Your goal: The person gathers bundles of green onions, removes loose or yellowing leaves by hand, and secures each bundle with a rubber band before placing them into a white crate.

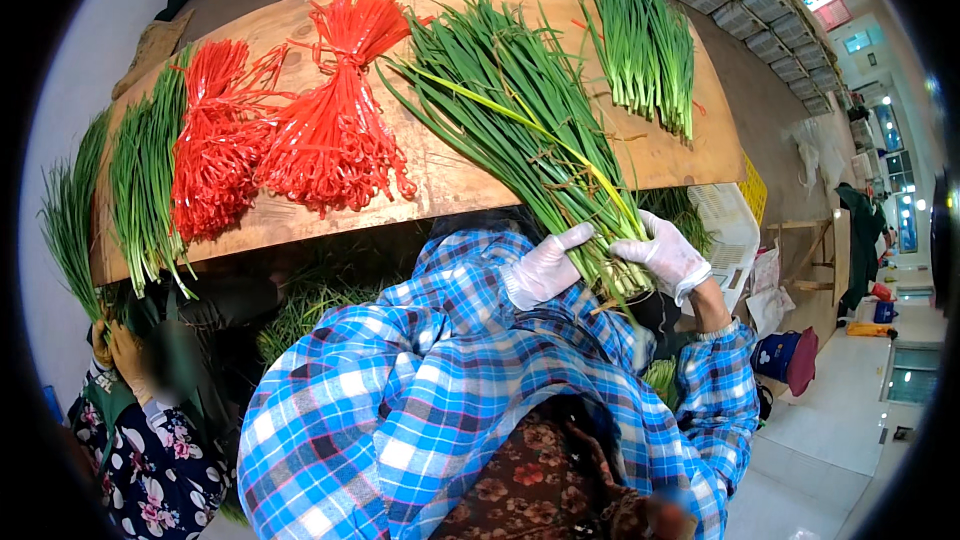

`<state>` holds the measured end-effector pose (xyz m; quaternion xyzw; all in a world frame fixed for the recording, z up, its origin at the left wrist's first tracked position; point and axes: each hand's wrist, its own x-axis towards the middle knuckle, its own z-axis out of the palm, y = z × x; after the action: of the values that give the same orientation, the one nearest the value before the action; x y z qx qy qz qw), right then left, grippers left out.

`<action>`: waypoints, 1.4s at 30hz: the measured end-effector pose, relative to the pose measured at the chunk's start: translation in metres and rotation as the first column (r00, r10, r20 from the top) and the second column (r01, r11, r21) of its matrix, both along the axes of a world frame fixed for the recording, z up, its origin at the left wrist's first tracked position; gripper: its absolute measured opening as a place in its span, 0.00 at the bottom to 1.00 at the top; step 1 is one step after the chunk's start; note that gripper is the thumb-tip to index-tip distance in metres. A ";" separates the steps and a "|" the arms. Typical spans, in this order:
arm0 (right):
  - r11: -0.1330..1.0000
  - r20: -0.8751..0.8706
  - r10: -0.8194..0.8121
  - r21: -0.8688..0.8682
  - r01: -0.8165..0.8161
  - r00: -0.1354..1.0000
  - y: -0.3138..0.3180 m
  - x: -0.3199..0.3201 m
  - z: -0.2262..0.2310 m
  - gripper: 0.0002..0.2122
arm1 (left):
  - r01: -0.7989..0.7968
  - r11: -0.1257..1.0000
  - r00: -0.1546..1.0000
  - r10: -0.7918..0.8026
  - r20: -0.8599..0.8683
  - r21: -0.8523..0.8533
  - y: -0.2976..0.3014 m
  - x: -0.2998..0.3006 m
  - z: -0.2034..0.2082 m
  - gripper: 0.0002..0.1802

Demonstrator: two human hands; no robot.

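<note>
A big loose bunch of garlic chives (530,105) lies slantwise across the table edge, its pale stem ends toward me. One long yellow leaf (545,135) runs over the top, with thin brown withered bits among the stems. My left hand (548,265), in a white glove, closes on the left side of the stems near their cut ends. From the right, my gloved right hand (668,255) grips the same stem ends, fingers bent over them where the yellow leaf comes down. Its exact hold on single stems is hidden.
On the wooden table (450,180) lie two bundles of red ties (335,110), a neat chive bunch (645,50) at right and another (150,175) at left. A co-worker's hands (120,350) hold chives at far left. A white crate (725,230) stands right, loose chives (310,315) below.
</note>
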<state>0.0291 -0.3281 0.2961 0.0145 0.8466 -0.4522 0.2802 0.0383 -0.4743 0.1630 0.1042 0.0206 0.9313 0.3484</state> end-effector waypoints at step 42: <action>0.787 -0.459 0.434 0.611 -0.078 0.775 -0.072 -0.025 0.009 0.13 | -0.002 0.986 0.978 -0.033 0.206 0.169 0.002 -0.007 -0.013 0.26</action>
<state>0.0041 -0.4005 0.3054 -0.1631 0.9776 -0.1211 0.0545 0.0315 -0.4721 0.1504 0.0354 -0.0954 0.9328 0.3458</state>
